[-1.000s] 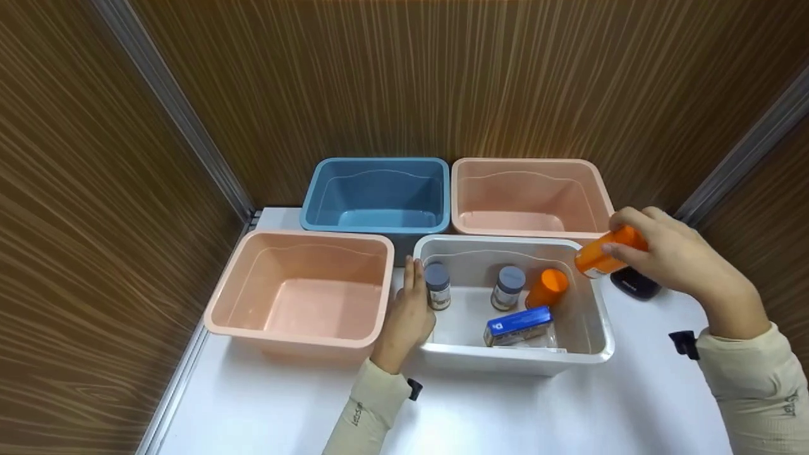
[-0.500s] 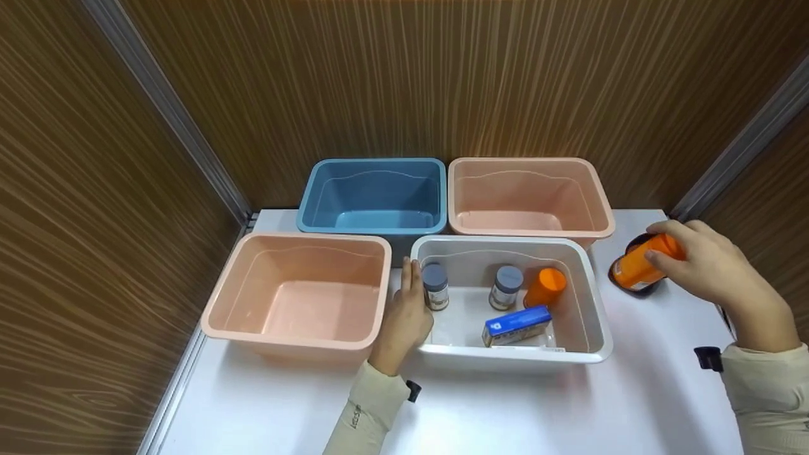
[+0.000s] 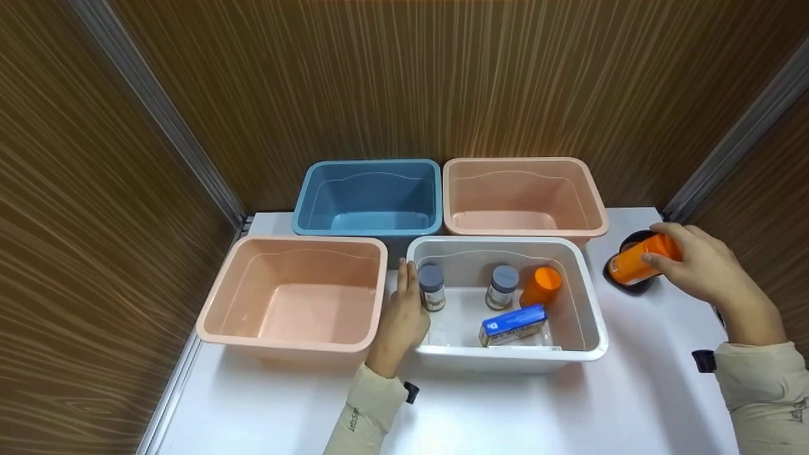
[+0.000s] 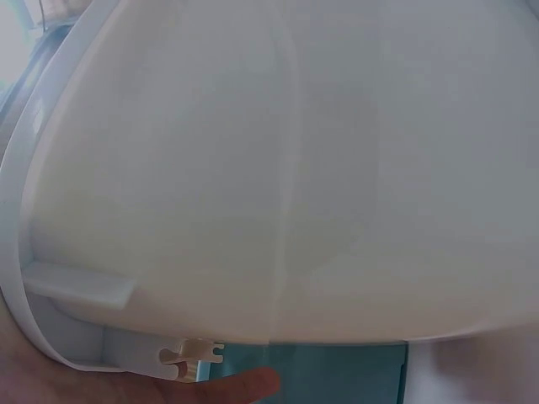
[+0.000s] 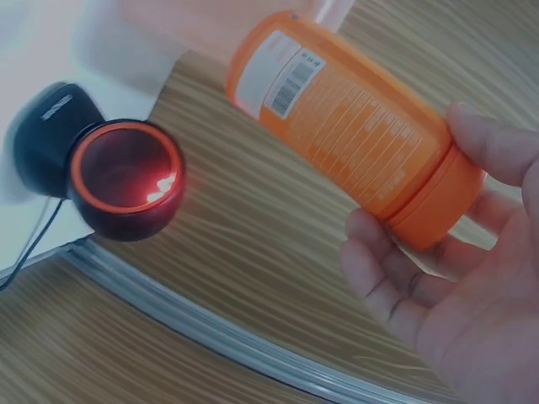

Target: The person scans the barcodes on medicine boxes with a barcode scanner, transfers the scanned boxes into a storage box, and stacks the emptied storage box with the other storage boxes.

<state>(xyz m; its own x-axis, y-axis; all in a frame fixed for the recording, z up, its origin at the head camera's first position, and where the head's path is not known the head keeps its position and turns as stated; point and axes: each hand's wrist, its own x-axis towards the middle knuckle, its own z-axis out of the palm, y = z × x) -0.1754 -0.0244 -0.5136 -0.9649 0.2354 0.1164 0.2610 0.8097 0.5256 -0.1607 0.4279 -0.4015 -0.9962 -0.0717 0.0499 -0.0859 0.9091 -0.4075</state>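
One orange bottle [image 5: 337, 126] is grasped near its cap [image 5: 438, 206] by the right hand [image 5: 484, 303], tilted, beside the black scanner [image 5: 126, 164], which shows red light. Its white label [image 5: 255, 71] carries a barcode [image 5: 297, 86]; fine print is illegible. Left hand [image 3: 402, 316]: fingers extended against the white bin's [image 3: 474, 364] left side. Bin contents: second orange bottle [image 3: 541, 287], two grey-capped bottles [image 3: 502, 288], blue-topped box [image 3: 513, 324].

There are four bottles [image 3: 635, 260], four bins [image 3: 316, 313], one scanner [image 5: 93, 168].
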